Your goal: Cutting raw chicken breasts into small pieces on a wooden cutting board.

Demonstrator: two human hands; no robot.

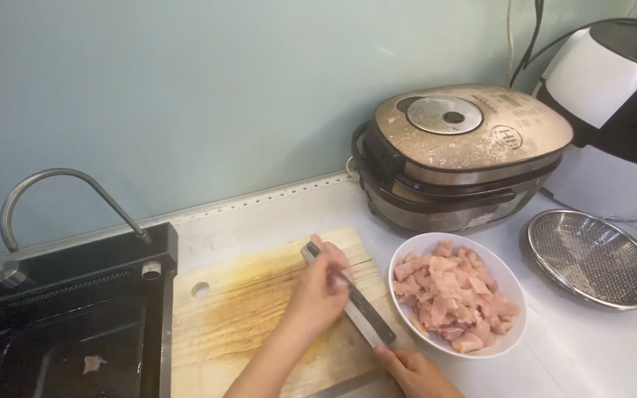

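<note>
I see the left hand point(318, 291) resting over the flat side of a knife point(349, 304), its fingers point(331, 254) stretched along the blade and pressing on it, so they are not closed around anything. The right hand point(416, 372) is at the lower edge of the view, and its fingers are wrapped on the handle end of the knife; the handle itself is hidden under them. The knife lies slanted over the right part of a wooden cutting board point(245, 309), which sits on the white table point(591, 346).

Just right of the fingers stands a white bowl point(511, 284) filled with pink pieces of raw meat point(451, 295); the knife tip end almost reaches its rim. Further right of the bowl is a round metal strainer point(593, 258). Behind the bowl, away from the fingers, stands a rice cooker point(460, 155), and beside it a white and black appliance point(613, 110). Left of the fingers is a black sink point(68, 324) with a curved faucet point(60, 191), and one small meat piece point(94, 362) lies inside the sink.
</note>
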